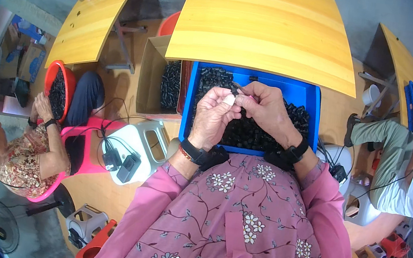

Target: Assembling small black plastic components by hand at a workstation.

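Both my hands meet over the near middle of a blue tray (316, 128) on my lap, which holds a heap of small black cylindrical pieces (297, 116). With thumb and fingers pinched, my left hand (212, 119) holds a small black piece, mostly hidden by the fingertips. A white patch shows at the tip of the left thumb. My right hand (268, 112) is closed against the left one's fingertips. Something thin and dark pokes out at its fingers, too small to make out.
A yellow wooden table (263, 26) overhangs the tray's far side. Left of the tray stands a cardboard box (151, 76) of black pieces, near a white stool (126, 170) with cables and black adapters. A person with a red basin (69, 78) sits left, another person (396, 166) right.
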Demonstrator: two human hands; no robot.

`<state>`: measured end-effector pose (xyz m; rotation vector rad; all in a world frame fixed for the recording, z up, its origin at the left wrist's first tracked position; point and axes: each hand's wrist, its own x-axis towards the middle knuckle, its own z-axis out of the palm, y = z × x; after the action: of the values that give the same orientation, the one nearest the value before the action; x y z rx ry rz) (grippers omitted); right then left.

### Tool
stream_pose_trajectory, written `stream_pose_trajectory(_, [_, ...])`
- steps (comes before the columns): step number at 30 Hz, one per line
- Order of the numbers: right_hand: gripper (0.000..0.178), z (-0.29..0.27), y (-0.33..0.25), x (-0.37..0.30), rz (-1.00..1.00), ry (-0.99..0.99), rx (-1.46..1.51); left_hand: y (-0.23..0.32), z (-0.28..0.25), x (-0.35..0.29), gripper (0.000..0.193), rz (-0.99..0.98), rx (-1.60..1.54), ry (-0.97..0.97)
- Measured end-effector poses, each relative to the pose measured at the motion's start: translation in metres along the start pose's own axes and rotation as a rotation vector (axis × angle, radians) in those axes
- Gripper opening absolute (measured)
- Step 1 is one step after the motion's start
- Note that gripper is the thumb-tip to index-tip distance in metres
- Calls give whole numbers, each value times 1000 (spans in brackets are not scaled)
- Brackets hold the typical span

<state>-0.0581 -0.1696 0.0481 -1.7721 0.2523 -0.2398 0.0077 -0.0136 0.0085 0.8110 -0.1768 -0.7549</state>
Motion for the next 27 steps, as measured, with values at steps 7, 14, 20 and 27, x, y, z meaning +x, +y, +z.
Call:
stream_pose_trajectory(7, [13,-1,-8,-3,0,-75,123,2,0,0,11,-131,-104,-46])
stream_pose_trajectory(14, [11,-2,-2,-2,2,-120,185,3,-4,-1,11,-188,-161,-37])
stream_pose_trajectory(20, [16,-5,-5,-2,1,-83,283,4,-5,-1,8,-240,-292,-119])
stream_pose_trajectory(27, [20,-6,8,1,-118,-96,120,5,-5,-1,10,-256,-261,-123])
